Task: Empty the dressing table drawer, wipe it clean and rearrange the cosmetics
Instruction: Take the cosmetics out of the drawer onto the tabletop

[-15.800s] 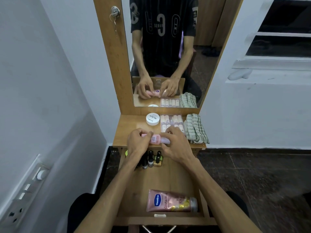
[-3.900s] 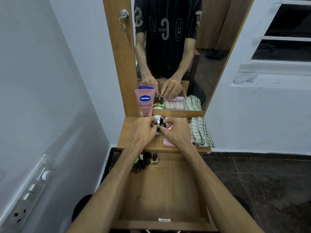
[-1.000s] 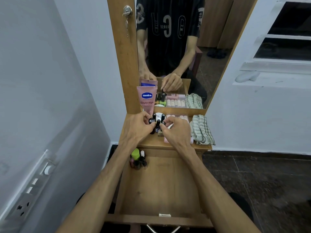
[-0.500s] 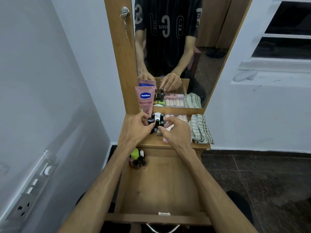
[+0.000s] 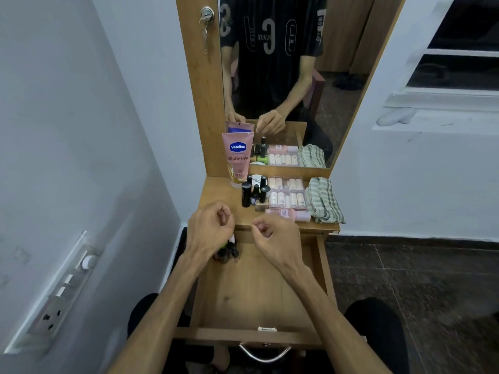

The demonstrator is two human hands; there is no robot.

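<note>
Both hands hang over the back of the open drawer [image 5: 256, 298], fingers loosely curled and holding nothing: the left hand [image 5: 209, 230] sits above the last few small bottles [image 5: 226, 252] in the drawer's back left corner, the right hand [image 5: 275, 238] beside it. Most cosmetics already stand on the desk [image 5: 216, 198]: a pink tube [image 5: 237, 157] leaning by the mirror, a tight cluster of nail polish bottles [image 5: 255, 194], a clear box of small items [image 5: 287, 193], and a folded cloth [image 5: 322, 199]. The likely trouble is toppling: the remaining bottles are bunched and half hidden under the left wrist, so a hurried grab could knock one over, and setting more down beside the crowded cluster could tip those standing there.
</note>
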